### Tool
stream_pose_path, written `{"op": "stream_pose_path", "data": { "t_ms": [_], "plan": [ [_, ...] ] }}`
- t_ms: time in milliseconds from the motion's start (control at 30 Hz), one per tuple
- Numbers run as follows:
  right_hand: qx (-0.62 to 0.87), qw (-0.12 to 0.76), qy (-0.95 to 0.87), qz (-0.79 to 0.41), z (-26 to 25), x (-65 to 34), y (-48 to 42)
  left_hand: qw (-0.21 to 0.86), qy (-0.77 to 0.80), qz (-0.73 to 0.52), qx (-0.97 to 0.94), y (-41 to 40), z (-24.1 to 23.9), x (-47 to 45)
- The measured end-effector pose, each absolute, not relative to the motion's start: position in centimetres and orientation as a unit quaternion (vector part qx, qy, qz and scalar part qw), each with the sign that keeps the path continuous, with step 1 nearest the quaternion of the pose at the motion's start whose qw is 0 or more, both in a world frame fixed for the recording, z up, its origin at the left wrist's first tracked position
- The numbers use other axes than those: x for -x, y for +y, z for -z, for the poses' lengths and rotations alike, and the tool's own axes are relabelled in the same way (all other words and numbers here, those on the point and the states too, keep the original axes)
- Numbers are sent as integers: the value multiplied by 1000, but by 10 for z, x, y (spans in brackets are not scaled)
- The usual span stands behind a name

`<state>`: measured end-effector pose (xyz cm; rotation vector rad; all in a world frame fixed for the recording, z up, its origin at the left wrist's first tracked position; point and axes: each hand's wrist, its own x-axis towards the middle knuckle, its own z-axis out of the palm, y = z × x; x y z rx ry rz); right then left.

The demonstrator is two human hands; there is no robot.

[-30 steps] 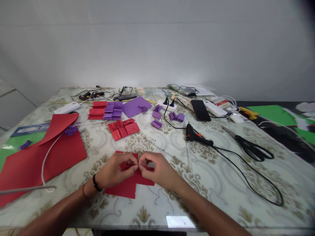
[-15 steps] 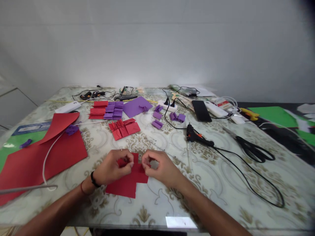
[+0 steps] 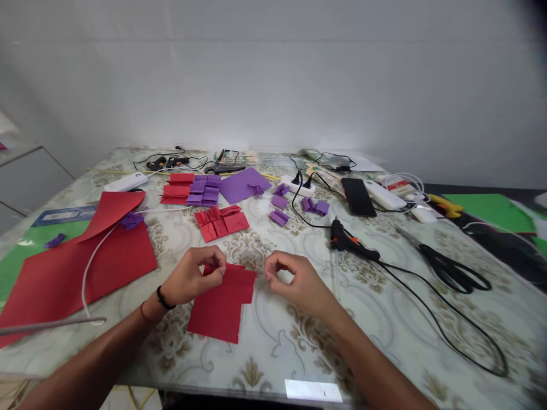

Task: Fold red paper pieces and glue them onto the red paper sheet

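Observation:
My left hand (image 3: 197,274), thumb and forefinger pinched together, is over the upper left of a red paper piece (image 3: 222,310). Whatever it may pinch is too small to make out. My right hand (image 3: 299,282) is also closed in a pinch, a little to the right of the paper and apart from it; I cannot see anything between its fingertips. The red piece is flat in front of me, with a stepped right edge and a smaller red part at its upper right. Beyond the hands sits a folded red paper strip assembly (image 3: 222,222).
A hot glue gun (image 3: 352,243) and black-handled scissors (image 3: 448,267) lie on the right, near a phone (image 3: 358,197). Large red sheets (image 3: 106,267) cover the left. Purple folded pieces (image 3: 279,217) and a power strip (image 3: 299,186) are farther back.
My right hand has moved right, off the red paper, uncovering its right part. My left hand has shifted slightly left and away from me. The view has turned a little.

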<state>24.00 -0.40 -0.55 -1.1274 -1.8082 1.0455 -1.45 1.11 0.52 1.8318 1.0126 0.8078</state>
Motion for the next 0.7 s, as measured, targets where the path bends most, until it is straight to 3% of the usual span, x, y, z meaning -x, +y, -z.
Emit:
{"op": "stream_pose_path", "data": {
  "t_ms": [133,700],
  "plan": [
    [423,417,-716,-367,7,-235,-6,419,390,-297,-764,9,-1,8],
    [377,379,-743,-402,19,-212,-16,397,364,-281,-795,-7,10,-6]
  ]
}}
